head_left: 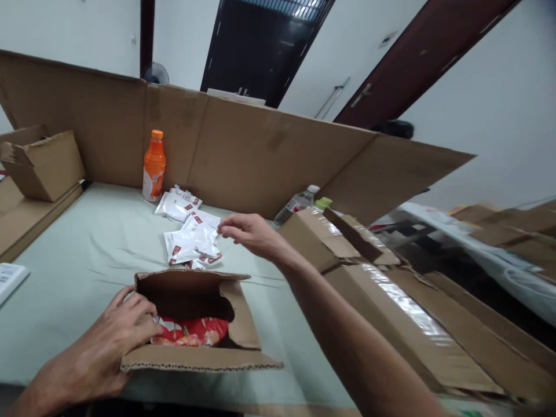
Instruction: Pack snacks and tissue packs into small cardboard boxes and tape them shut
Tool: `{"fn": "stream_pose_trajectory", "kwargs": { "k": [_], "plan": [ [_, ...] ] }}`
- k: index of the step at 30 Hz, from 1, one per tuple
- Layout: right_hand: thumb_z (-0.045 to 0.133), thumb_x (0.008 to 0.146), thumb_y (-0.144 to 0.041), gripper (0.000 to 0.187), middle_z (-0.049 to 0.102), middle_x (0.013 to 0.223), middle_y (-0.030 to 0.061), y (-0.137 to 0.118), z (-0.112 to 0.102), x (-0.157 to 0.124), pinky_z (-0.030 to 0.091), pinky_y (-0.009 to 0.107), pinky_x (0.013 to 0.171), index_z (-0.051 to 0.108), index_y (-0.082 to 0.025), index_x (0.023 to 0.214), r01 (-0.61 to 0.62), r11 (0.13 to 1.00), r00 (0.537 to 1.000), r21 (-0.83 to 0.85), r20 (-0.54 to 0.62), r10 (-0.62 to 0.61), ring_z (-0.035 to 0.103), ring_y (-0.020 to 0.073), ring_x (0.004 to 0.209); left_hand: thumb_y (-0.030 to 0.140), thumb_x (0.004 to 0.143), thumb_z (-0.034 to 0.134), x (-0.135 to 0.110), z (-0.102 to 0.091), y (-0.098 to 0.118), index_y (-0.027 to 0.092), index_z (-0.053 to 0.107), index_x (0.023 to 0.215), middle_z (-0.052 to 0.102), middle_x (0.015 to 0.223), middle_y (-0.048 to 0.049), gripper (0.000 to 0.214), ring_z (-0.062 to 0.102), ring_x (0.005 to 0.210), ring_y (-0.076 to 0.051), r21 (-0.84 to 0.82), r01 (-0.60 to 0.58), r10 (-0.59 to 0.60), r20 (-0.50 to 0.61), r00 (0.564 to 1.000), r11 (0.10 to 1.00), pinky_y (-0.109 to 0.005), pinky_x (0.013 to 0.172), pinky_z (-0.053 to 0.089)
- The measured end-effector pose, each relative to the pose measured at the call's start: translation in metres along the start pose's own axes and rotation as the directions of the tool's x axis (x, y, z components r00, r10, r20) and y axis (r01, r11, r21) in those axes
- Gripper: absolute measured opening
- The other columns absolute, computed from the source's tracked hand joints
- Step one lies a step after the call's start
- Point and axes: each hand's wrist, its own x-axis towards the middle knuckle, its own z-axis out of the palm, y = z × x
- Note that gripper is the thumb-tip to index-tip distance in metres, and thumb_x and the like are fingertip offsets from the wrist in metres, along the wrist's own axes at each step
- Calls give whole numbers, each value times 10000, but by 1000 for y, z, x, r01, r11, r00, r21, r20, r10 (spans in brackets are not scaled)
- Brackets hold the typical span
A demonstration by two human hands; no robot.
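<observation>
In front of me an open cardboard box (243, 313) stands on the table with its flaps spread. Inside it lies a red printed packet (191, 331), partly hidden by the box walls. My left hand (117, 336) grips the box's left side, its fingers bent over the edge and the tips close to the red packet. Beyond the box is a loose pile of white sachets (189, 243) with small dark red marks. My right hand (243, 231) is at the pile's right edge, fingers loosely curled and slightly apart; no sachet is lifted in them.
An orange bottle (154, 168) stands behind the sachets, against a cardboard screen (260, 156). Large cardboard boxes (399, 324) line the right, with a clear bottle (299, 202) behind them. At left are a smaller open box (52, 168) and a white device (11, 281).
</observation>
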Motion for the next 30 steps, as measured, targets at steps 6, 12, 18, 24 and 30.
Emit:
{"fn": "stream_pose_trajectory", "kwargs": {
  "k": [6, 12, 18, 24, 30],
  "plan": [
    [728, 963, -353, 287, 715, 1171, 89, 72, 83, 71, 591, 424, 899, 700, -155, 1169, -284, 954, 958, -97, 18, 287, 695, 227, 1019, 165, 820, 663, 0, -3, 2, 336, 660, 1238, 684, 1187, -47, 452, 614, 1110, -272, -13, -9, 9, -2, 1000, 1000, -493, 1169, 411],
    [687, 998, -394, 361, 678, 1280, 89, 103, 105, 51, 609, 435, 896, 662, -167, 1277, -249, 967, 968, 54, 6, 249, 691, 240, 1073, 153, 806, 604, 9, -7, 4, 299, 611, 1285, 707, 1149, -34, 501, 632, 1042, -260, 2, -5, 5, -22, 1000, 1000, -451, 1083, 456],
    [655, 1017, -371, 245, 724, 1044, 47, 130, 76, -7, 603, 392, 844, 695, -148, 1112, -254, 967, 960, 33, -116, 256, 707, 188, 920, 149, 817, 578, 11, -4, 4, 264, 651, 1144, 686, 1050, -23, 354, 616, 955, -246, 23, -29, 30, -48, 998, 999, -446, 1006, 449],
    [626, 982, -290, 428, 650, 1384, 222, 132, 63, -33, 484, 518, 1096, 619, -93, 1362, -363, 919, 924, -154, -182, 335, 628, 346, 1285, 157, 893, 539, 12, -4, 1, 248, 655, 1133, 663, 1008, -40, 282, 588, 902, -235, 41, -59, 61, -37, 997, 997, -411, 894, 469],
    [770, 927, -388, 628, 508, 1574, 167, 106, 61, 13, 395, 555, 1201, 547, -182, 1476, -209, 933, 968, -292, 73, 239, 483, 337, 1446, 145, 837, 562, 10, -5, -5, 267, 675, 1130, 684, 1057, -45, 336, 600, 957, -244, 51, -56, 57, -10, 998, 997, -392, 897, 485]
  ]
}}
